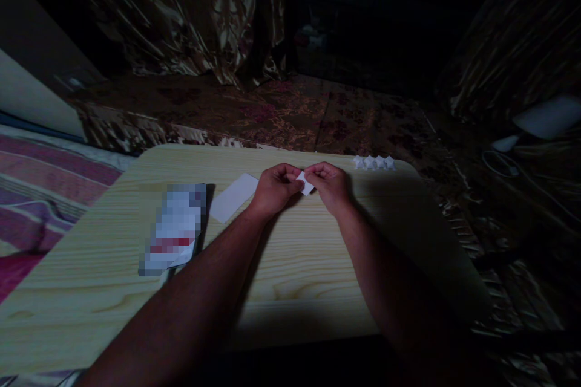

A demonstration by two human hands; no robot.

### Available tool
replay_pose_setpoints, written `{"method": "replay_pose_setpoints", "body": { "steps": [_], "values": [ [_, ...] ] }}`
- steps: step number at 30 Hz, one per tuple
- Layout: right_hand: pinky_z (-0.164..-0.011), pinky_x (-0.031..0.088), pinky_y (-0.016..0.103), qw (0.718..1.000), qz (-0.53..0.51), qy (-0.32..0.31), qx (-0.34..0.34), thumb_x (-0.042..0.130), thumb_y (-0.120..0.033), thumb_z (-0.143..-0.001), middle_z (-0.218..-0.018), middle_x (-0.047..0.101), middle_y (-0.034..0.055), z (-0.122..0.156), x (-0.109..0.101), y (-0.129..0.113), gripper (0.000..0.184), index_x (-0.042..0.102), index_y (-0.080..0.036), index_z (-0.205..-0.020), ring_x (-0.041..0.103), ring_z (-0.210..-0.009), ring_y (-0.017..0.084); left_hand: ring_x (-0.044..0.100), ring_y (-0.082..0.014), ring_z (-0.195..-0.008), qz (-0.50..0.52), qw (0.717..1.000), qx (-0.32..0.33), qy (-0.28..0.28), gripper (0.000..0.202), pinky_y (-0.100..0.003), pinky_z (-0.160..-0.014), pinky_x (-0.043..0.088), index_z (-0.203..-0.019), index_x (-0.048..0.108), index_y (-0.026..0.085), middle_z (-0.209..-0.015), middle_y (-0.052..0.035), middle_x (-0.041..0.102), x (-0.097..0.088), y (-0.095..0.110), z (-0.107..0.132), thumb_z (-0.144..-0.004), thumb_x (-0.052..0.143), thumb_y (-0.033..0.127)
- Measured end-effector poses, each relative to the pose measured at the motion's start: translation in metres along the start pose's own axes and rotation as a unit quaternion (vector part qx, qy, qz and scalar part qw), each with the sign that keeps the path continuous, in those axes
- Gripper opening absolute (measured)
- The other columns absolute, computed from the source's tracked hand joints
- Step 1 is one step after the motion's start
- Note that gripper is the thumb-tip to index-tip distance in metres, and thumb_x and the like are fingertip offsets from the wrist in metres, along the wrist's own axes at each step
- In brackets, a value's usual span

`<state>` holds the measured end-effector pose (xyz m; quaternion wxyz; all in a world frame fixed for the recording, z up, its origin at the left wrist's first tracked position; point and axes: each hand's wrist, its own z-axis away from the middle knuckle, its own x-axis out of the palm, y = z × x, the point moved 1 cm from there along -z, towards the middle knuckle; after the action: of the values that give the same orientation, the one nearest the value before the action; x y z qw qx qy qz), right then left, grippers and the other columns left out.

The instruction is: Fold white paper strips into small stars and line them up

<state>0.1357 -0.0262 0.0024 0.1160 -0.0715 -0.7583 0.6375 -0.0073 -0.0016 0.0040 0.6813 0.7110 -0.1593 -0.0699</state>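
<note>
Both my hands meet above the far middle of a light wooden table (pixel 113 254). My left hand (pixel 275 188) and my right hand (pixel 330 184) are closed in a pinch on one small folded piece of white paper (pixel 305 183) held between them. A flat white paper slip (pixel 233 197) lies on the table just left of my left hand. Several small white folded paper stars (pixel 374 162) sit in a row near the table's far right edge, right of my right hand.
A blurred-out packet or card (pixel 173 231) lies on the table's left part. A patterned carpet (pixel 281 112) and dark shiny curtains (pixel 181 12) lie beyond the table. Striped bedding (pixel 40 187) is at the left. A white cable and object (pixel 508 151) rest at the right.
</note>
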Motion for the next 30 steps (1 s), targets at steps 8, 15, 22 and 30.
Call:
{"method": "replay_pose_setpoints", "body": {
  "steps": [8,15,22,30],
  "values": [
    [-0.054,0.043,0.024,1.000,0.001,0.008,0.000,0.071,-0.028,-0.064,-0.066,0.067,0.0000,0.0000,0.0006,0.0005,0.016,0.066,-0.017,-0.074,0.057,-0.057,0.012,0.057,-0.0105,-0.054,-0.002,1.000,0.001,0.002,0.030,-0.022,-0.053,0.043,-0.081,0.065,0.014,-0.069,-0.0007,0.066,0.0005,0.0003,0.0003,-0.057,0.080,0.024],
    [-0.052,0.042,0.023,1.000,-0.003,0.010,0.004,0.070,-0.027,-0.063,-0.063,0.066,-0.0005,0.0013,0.0012,-0.0030,0.014,0.066,-0.017,-0.073,0.055,-0.054,0.011,0.056,-0.0104,-0.055,-0.004,1.000,0.007,-0.009,0.029,-0.022,-0.054,0.042,-0.083,0.064,0.014,-0.069,0.0002,0.065,0.0001,-0.0011,-0.0001,-0.059,0.079,0.022],
    [-0.055,0.044,0.024,1.000,0.024,-0.002,-0.020,0.070,-0.026,-0.064,-0.066,0.068,0.0009,0.0000,0.0015,-0.0010,0.013,0.066,-0.017,-0.071,0.058,-0.058,0.012,0.052,-0.0095,-0.056,-0.040,0.999,0.035,-0.002,0.017,-0.022,-0.054,0.039,-0.077,0.064,0.014,-0.066,0.0005,0.062,-0.0004,0.0011,-0.0010,-0.068,0.072,0.027],
    [-0.054,0.044,0.024,0.998,0.043,-0.029,-0.031,0.069,-0.025,-0.066,-0.065,0.066,0.0002,0.0010,0.0030,0.0023,0.010,0.066,-0.017,-0.070,0.058,-0.057,0.012,0.044,-0.0078,-0.051,-0.083,0.995,0.048,0.016,0.015,-0.021,-0.050,0.034,-0.071,0.061,0.015,-0.060,0.0021,0.056,-0.0022,-0.0013,-0.0033,-0.074,0.066,0.029]
  ]
}}
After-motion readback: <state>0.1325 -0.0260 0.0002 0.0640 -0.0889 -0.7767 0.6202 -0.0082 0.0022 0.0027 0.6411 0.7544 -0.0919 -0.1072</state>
